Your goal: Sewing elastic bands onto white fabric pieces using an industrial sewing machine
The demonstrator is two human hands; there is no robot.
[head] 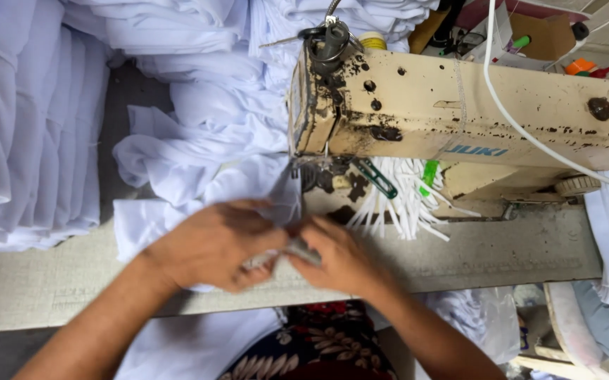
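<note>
My left hand [213,243] and my right hand [339,257] meet over a small fold of white fabric [287,250] at the front of the table, both pinching it between fingers and thumbs. The hands are blurred. The cloth runs back under the head of an old cream sewing machine [459,105], whose needle area [311,172] lies just behind my fingers. More of the same white fabric [199,155] trails to the left of the machine.
Stacks of white cloth [30,134] fill the left and back. A bundle of white strips [403,200] and a green-handled tool [375,177] lie under the machine arm. A white cord [522,127] crosses the machine. The grey table [501,250] shows on the right.
</note>
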